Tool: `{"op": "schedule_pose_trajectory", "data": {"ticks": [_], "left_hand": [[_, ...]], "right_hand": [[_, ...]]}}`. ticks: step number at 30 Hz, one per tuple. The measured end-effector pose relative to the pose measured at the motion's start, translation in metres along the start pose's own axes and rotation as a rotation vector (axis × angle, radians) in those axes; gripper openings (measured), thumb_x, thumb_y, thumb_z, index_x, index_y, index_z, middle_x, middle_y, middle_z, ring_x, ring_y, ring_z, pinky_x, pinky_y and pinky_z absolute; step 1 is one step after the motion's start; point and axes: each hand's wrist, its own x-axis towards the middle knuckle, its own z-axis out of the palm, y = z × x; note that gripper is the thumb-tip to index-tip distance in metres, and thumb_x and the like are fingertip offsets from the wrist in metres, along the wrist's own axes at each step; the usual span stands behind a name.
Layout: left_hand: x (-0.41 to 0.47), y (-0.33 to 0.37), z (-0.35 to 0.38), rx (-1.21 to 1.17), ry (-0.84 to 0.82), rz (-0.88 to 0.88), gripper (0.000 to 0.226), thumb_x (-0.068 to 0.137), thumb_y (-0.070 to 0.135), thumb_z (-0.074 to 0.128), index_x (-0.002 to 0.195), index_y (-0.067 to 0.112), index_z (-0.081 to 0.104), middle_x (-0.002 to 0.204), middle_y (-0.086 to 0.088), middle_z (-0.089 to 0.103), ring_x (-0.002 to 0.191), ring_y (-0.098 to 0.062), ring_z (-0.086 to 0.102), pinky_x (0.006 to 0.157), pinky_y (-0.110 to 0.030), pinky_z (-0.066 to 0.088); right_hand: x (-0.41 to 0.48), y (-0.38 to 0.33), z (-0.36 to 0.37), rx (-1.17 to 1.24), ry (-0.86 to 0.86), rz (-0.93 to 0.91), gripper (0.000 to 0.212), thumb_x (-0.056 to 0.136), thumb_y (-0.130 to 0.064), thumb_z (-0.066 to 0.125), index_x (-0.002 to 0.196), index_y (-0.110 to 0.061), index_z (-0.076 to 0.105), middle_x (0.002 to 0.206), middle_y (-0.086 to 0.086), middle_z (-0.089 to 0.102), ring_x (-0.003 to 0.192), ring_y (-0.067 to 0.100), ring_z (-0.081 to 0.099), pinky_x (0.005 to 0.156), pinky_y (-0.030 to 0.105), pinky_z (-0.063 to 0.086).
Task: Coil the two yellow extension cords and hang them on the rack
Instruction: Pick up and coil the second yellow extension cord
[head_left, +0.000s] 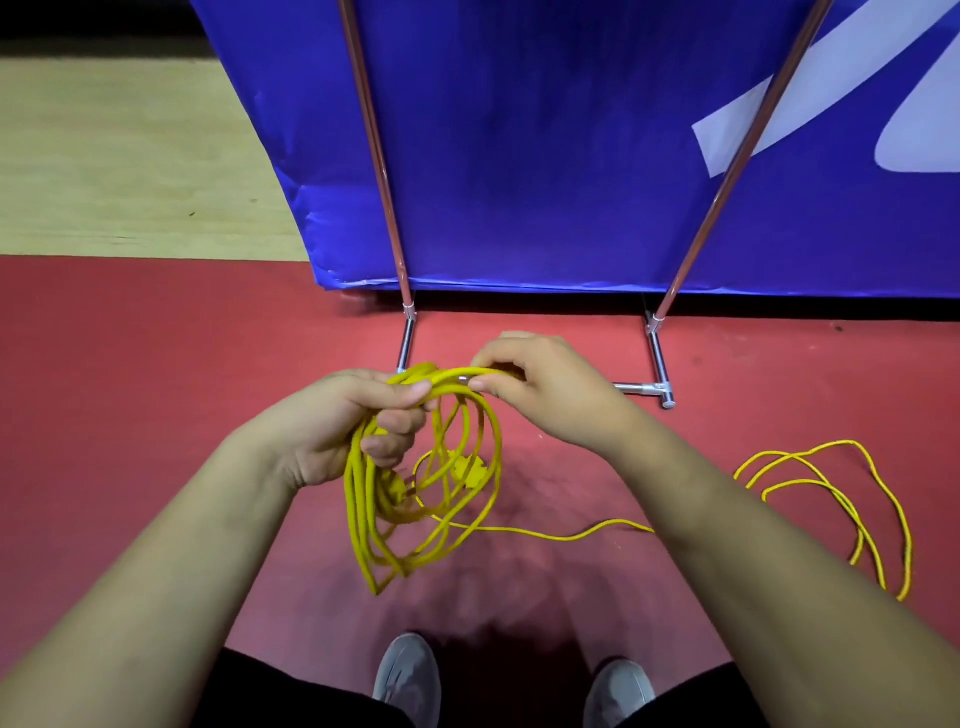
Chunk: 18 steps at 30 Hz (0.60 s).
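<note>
Left hand (358, 415), centre of the frame: fingers (400, 421) are curled shut around the top of a bundle of yellow loops, the coiled cord (415, 499), which is held above the floor and hangs down toward the lower centre. A yellow plug or socket block is glimpsed inside the loops; its detail cannot be made out.

Right hand (540, 389), just right of the left: thumb and forefinger are pinched narrowly on the uppermost strand of the same bundle, beside a small silver band on the cord. The remaining fingers are folded in.

Loose cord (826, 499), right of the frame: a thin yellow line is seen running from the foot of the coil along the floor, passing behind the right forearm and spreading in slack, untidy loops at the right edge. Whether this is the second cord or the tail of the first cannot be told.

Rack (660, 358), upper centre: two chrome poles are set on short chrome feet joined by a low crossbar, standing just beyond the hands.

Blue banner (545, 156), upper half: a white mark is printed at upper right.

Floor (156, 364): red matting is laid across most of the frame; pale wood boards are exposed at upper left.

Grey shoes (408, 680), bottom centre, with dark trousers at either side.
</note>
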Motion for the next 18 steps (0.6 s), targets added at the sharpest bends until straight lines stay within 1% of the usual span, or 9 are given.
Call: {"op": "schedule_pose_trajectory", "data": {"ticks": [3, 7, 8, 10, 12, 13, 15, 17, 18], "left_hand": [[-0.003, 0.006, -0.007, -0.075, 0.03, 0.096, 0.037, 0.062, 0.024, 0.085, 0.081, 0.007, 0.057, 0.05, 0.005, 0.039, 0.034, -0.007, 0.035, 0.038, -0.019, 0.03], [-0.016, 0.02, -0.019, -0.188, 0.105, 0.276, 0.023, 0.064, 0.025, 0.079, 0.071, 0.012, 0.061, 0.05, 0.008, 0.041, 0.042, -0.009, 0.044, 0.045, -0.02, 0.038], [-0.017, 0.022, -0.021, -0.203, 0.151, 0.309, 0.022, 0.063, 0.026, 0.078, 0.07, 0.012, 0.061, 0.052, 0.006, 0.044, 0.047, -0.011, 0.049, 0.048, -0.021, 0.042], [-0.017, 0.024, -0.022, -0.209, 0.221, 0.367, 0.022, 0.062, 0.026, 0.075, 0.071, 0.012, 0.061, 0.058, 0.002, 0.052, 0.052, -0.015, 0.057, 0.051, -0.023, 0.047], [-0.013, 0.025, -0.021, -0.25, 0.22, 0.435, 0.016, 0.074, 0.024, 0.068, 0.072, 0.013, 0.057, 0.059, 0.005, 0.049, 0.046, -0.009, 0.049, 0.048, -0.02, 0.04], [-0.013, 0.027, -0.021, -0.288, 0.214, 0.464, 0.016, 0.083, 0.023, 0.058, 0.068, 0.015, 0.056, 0.056, 0.008, 0.045, 0.042, -0.006, 0.043, 0.047, -0.018, 0.036], [-0.016, 0.03, -0.027, -0.344, 0.211, 0.492, 0.031, 0.091, 0.023, 0.043, 0.063, 0.018, 0.053, 0.052, 0.011, 0.04, 0.039, -0.003, 0.036, 0.047, -0.018, 0.03], [-0.019, 0.03, -0.03, -0.331, 0.238, 0.491, 0.026, 0.093, 0.023, 0.041, 0.069, 0.017, 0.051, 0.049, 0.011, 0.039, 0.039, -0.004, 0.036, 0.046, -0.018, 0.03], [-0.019, 0.029, -0.032, -0.3, 0.27, 0.48, 0.021, 0.092, 0.024, 0.043, 0.075, 0.015, 0.05, 0.049, 0.01, 0.039, 0.039, -0.005, 0.037, 0.045, -0.018, 0.032]], "right_hand": [[-0.008, 0.034, 0.007, -0.098, -0.048, 0.097, 0.008, 0.091, -0.018, 0.061, 0.084, -0.014, 0.064, 0.075, -0.005, 0.055, 0.072, 0.013, 0.046, 0.065, 0.026, 0.029], [-0.031, 0.103, 0.01, -0.166, -0.051, 0.5, 0.018, 0.09, -0.019, 0.062, 0.074, -0.012, 0.056, 0.069, 0.003, 0.052, 0.069, 0.023, 0.047, 0.06, 0.031, 0.027], [-0.037, 0.116, 0.014, -0.146, -0.056, 0.57, 0.02, 0.089, -0.019, 0.063, 0.073, -0.009, 0.057, 0.067, 0.005, 0.052, 0.068, 0.023, 0.047, 0.059, 0.031, 0.028], [-0.043, 0.135, 0.024, -0.165, -0.079, 0.643, 0.028, 0.088, -0.023, 0.065, 0.065, -0.012, 0.053, 0.062, 0.002, 0.049, 0.068, 0.024, 0.046, 0.064, 0.033, 0.033], [-0.049, 0.145, 0.032, -0.248, -0.134, 0.727, 0.036, 0.087, -0.027, 0.064, 0.059, -0.016, 0.045, 0.06, -0.002, 0.046, 0.072, 0.025, 0.047, 0.072, 0.036, 0.04], [-0.053, 0.15, 0.034, -0.264, -0.155, 0.778, 0.038, 0.088, -0.027, 0.064, 0.058, -0.017, 0.043, 0.06, -0.002, 0.046, 0.073, 0.025, 0.047, 0.073, 0.036, 0.041], [-0.062, 0.156, 0.036, -0.225, -0.189, 0.862, 0.038, 0.089, -0.023, 0.064, 0.058, -0.018, 0.042, 0.063, 0.003, 0.048, 0.073, 0.025, 0.047, 0.068, 0.031, 0.038], [-0.066, 0.16, 0.042, -0.17, -0.184, 0.914, 0.037, 0.089, -0.018, 0.065, 0.06, -0.018, 0.043, 0.061, 0.004, 0.049, 0.069, 0.024, 0.048, 0.063, 0.029, 0.035], [-0.066, 0.159, 0.046, -0.111, -0.151, 0.945, 0.034, 0.09, -0.015, 0.065, 0.064, -0.016, 0.043, 0.058, 0.004, 0.05, 0.065, 0.024, 0.05, 0.062, 0.032, 0.04]]}}
